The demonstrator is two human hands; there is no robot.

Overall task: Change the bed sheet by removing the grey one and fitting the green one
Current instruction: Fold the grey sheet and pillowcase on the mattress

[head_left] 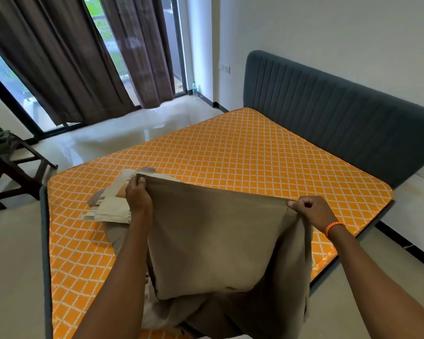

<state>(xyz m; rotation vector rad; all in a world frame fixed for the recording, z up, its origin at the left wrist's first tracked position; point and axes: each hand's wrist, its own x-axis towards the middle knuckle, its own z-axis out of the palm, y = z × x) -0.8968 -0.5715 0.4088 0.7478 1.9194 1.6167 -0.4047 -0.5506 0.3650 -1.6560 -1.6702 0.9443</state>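
While left hand (138,195) and right hand (312,210) pinch grey sheet (218,238), lower folds cut off.

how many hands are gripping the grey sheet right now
2. The left hand pinches one top corner of the plain grey fabric sheet over the orange diamond-patterned mattress; the right hand, an orange thread band at its wrist, grips the other corner.
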